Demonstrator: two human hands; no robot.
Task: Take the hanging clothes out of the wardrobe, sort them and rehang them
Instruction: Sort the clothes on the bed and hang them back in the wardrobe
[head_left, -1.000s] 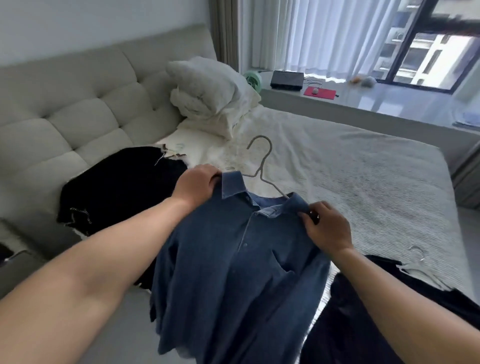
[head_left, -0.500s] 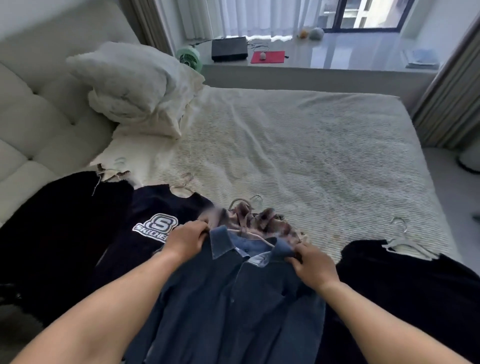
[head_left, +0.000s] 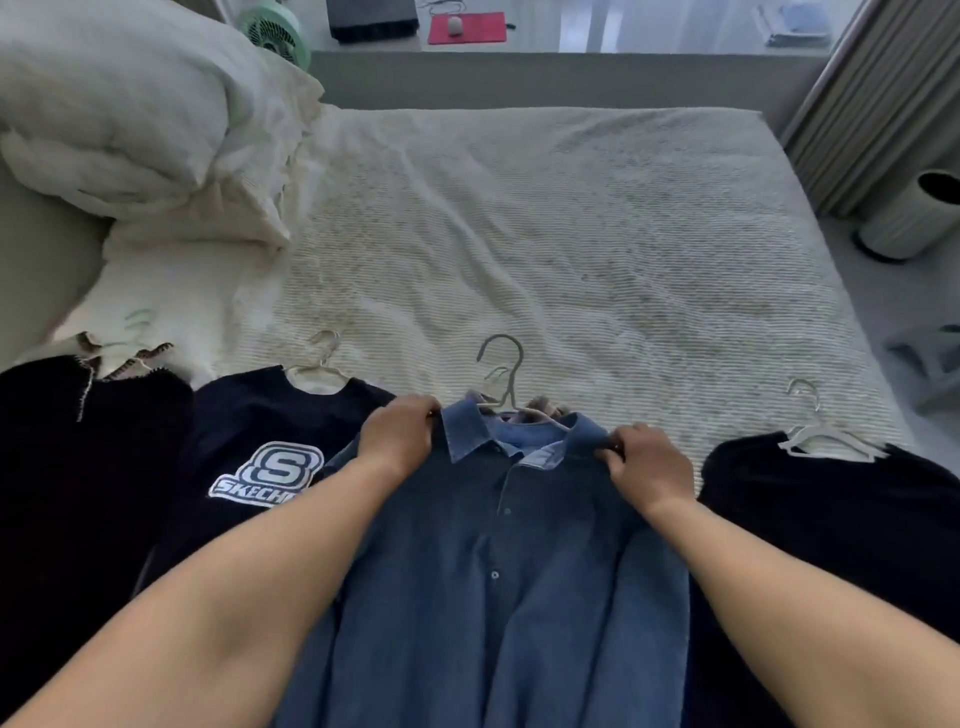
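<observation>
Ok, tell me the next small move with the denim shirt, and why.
Probably let go of it. Both the left hand and right hand grip the denim shirt at its shoulders, and it already seems to lie flat on the bed, still on its hanger.

Cream ribbed bed, pillows at head, hangered dark tops, denim shirt

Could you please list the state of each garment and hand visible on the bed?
Blue denim button shirt: on a grey wire hanger, laid flat.
Navy Skechers-logo top: flat, on a white hanger.
Black garment at right: flat, on a white hanger.
Left hand: gripping the shirt's shoulder.
Right hand: gripping the other shoulder.
</observation>
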